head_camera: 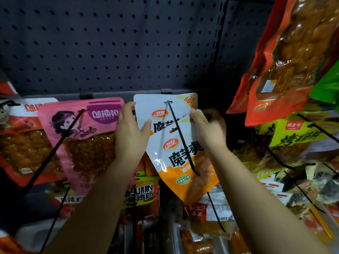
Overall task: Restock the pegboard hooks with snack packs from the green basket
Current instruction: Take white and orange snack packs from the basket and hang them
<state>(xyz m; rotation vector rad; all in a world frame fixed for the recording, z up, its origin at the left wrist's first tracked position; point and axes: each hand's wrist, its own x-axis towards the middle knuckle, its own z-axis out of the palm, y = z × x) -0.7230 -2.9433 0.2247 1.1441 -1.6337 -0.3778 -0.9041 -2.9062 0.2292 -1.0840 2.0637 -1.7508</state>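
The left hand (131, 132) is gripping the left edge of a white-and-orange glossy foil snack pack (157, 107) that is hanging at the back of a long black wire hook (180, 136), thumb on the printed face and fingers curled behind the edge. This grip appears to be steadying the hung pack so that it is not swinging while the next one is being threaded.

The right hand (209, 129) is pinching the upper right corner of a second, identical white-and-orange pack (183, 158), thumb tip on the front and fingers behind. This pack is lying tilted, its top toward the upper right and its orange lower end toward the lower right, just in front of the hung pack and overlapping it. The wire is crossing its face. Whether the hanging hole is already on the wire cannot be determined; the hook tip is showing in front of the lower part of the pack. The tilt is judged to be serving alignment of the hole with the wire.

The hook is projecting from a dark perforated metal pegboard (110, 43). A pink plastic snack pack (88, 136) is hanging on the neighbouring hook to the left; red-and-orange packs (286, 61) are hanging at the upper right. The green basket is not in view.
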